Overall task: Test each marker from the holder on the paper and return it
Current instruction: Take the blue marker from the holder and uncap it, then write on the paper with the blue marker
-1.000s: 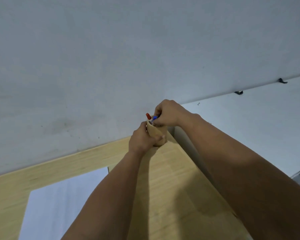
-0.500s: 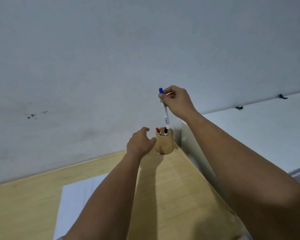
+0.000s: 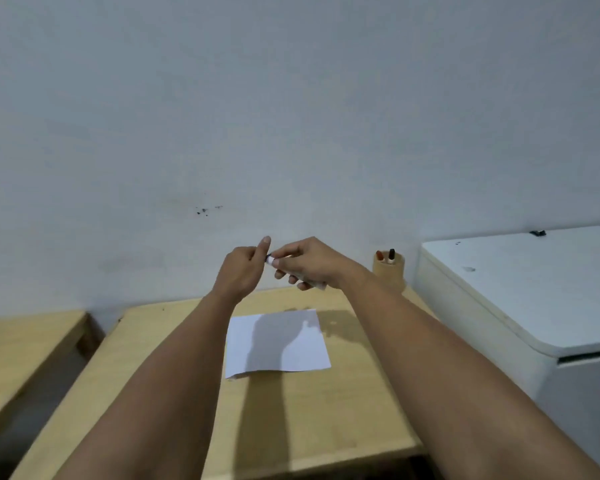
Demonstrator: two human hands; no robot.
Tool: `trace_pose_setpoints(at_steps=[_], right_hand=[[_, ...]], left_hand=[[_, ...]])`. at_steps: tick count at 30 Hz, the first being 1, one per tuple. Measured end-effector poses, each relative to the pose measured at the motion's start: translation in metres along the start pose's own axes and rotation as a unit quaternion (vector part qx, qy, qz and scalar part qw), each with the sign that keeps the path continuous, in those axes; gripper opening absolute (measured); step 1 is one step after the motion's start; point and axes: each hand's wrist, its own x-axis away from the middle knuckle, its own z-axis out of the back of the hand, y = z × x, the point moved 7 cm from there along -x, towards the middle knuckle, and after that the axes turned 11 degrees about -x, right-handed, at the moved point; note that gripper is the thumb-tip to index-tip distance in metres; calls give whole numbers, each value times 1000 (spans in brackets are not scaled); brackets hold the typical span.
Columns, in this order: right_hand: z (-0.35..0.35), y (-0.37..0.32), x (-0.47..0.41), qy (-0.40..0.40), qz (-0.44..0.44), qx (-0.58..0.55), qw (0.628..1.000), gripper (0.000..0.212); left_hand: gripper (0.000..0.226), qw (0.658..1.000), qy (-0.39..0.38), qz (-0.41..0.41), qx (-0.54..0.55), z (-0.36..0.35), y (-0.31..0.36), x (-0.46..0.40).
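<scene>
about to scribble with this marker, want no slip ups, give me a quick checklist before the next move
1. Marker held in right hand: ok.
2. Left hand at the cap end: ok.
3. Cap off: cannot tell, fingers hide it.
4. Paper flat on table, below the hands: ok.
5. Paper unmarked: ok, only shadow on it.
6. Holder upright, two markers inside, room for return: ok.
</scene>
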Motion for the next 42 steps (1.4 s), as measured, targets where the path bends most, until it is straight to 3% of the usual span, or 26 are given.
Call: trace_pose_setpoints(at_steps=[5,10,12,16,20,23,26,30,34,37,42], right_hand=[[-57,-12,-22,-22,64,31,997,9],[-64,5,-40,11,112,128,985,14],[-54,19,-48,48,98,76,991,11],[-50,42,-64,97,48,-112,988,9],[-51,65,-77,121,-14,-315,941,31],[-53,79,-83,119,-31,-386,914,24],[-52,87,-83,117,-9,-368,923,17],[-49,91,-76,160,6,-260,952,13],[-53,90,-61,180,54,-152,970,18],[-58,91,-53,204,54,-141,967,20],[-70,97,-51,200,32,-140,969,18]], left_hand=[[48,998,38,38,-30,52,-38,4],[54,982,142,104,-68,101,-101,2],[57,970,144,101,-166,105,-124,2],[52,916,57,20,-397,60,-154,0],[47,885,-40,7,-464,10,-189,3],[45,869,-45,-4,-494,-10,-206,15],[44,867,-43,-3,-497,-17,-214,18],[53,885,-22,38,-464,-5,-214,22],[46,897,115,-117,-411,9,-173,38],[49,917,35,-209,-337,-13,-148,59],[65,907,-135,-189,-352,-48,-171,90]])
